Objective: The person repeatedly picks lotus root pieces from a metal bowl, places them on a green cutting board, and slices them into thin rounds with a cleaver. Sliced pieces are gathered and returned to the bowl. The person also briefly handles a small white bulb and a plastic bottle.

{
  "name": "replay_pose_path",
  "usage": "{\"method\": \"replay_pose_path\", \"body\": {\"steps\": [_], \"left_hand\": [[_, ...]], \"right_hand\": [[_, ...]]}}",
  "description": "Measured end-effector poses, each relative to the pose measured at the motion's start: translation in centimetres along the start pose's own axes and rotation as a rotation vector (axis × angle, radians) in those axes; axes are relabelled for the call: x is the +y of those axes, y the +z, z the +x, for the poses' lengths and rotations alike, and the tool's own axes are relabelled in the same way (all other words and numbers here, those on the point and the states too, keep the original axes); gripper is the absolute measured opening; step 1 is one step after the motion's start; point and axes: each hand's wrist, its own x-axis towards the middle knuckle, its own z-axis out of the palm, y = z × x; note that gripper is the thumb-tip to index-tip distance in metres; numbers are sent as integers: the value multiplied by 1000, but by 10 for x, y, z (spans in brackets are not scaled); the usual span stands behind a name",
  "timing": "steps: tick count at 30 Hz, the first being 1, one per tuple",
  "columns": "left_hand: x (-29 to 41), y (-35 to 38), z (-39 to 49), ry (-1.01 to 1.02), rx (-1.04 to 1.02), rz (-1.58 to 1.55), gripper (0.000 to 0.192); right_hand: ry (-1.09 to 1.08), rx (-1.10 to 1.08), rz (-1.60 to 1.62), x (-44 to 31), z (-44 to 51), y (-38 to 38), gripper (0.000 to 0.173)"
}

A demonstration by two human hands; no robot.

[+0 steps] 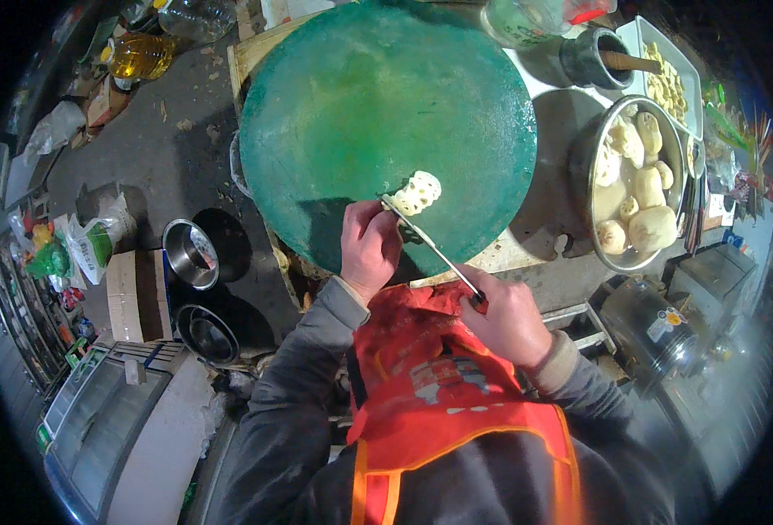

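My right hand (504, 315) grips the handle of a kitchen knife (433, 245), whose blade slants up and left over the near part of a round green cutting board (386, 111). At the blade's far end my left hand (371, 239) has its fingers bent against the blade; whether it holds a piece of lotus root behind the blade is hidden. Overlapping slices of lotus root (418, 193) lie on the board just beyond the blade. To the right, a steel basin (597, 216) holds several peeled lotus root pieces (652, 228) in liquid.
A stone mortar (580, 60) with a wooden pestle (629, 62) and a white tray (688, 72) of cut pieces stand beyond the basin. Metal bowls (189, 254) and a cardboard box (124, 295) are at left, and an oil bottle (140, 57) at upper left.
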Motion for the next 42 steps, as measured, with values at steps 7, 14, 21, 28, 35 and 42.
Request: {"method": "replay_pose_path", "body": {"steps": [7,14,21,28,35,42], "left_hand": [[3,0,0,-35,27,40,30],[2,3,2,-21,43,12,31],[2,2,1,-23,34,21,32],[6,1,1,-57,6,88,29],[23,-1,5,-323,-11,-8,37],[44,-13,19,-125,-367,250,99]], "right_hand": [[-51,69,67,26,33,38,53],[-54,50,71,11,19,12,51],[-35,21,26,11,13,11,53],[-2,17,62,28,36,39,48],[-158,254,271,38,28,10,34],[320,81,1018,99,48,-7,24]]}}
